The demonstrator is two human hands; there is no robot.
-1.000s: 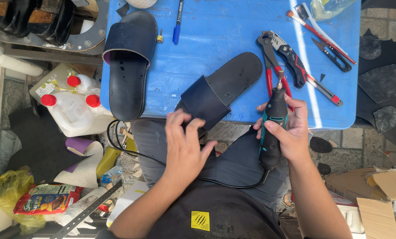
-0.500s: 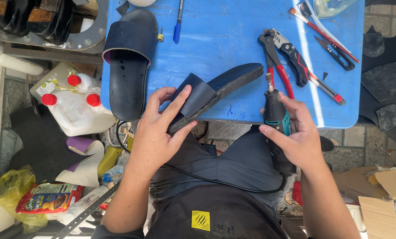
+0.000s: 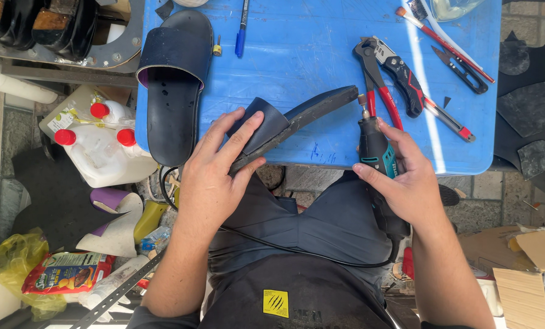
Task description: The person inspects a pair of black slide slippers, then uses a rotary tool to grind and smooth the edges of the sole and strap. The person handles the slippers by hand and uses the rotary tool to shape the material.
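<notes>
Left hand (image 3: 214, 176) clamped on strap of dark sandal (image 3: 293, 122), thumb under sole edge, fingers across strap; sandal tipped on edge, heel at near rim of blue table (image 3: 309, 55), toe aimed up-right; right hand (image 3: 406, 183) closed around teal rotary tool (image 3: 375, 149), bit near sandal toe, contact unclear; black cord (image 3: 272, 244) trails over lap; second sandal (image 3: 175, 91) flat at table's left; red-handled pliers (image 3: 376, 79), utility knife (image 3: 400, 73) just right of tool; blue pen (image 3: 242, 30) at far edge; red-capped bottles (image 3: 102, 143) below left.

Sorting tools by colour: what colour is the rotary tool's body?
Teal and black; the rotary tool in the right hand shows best in the head view.
</notes>
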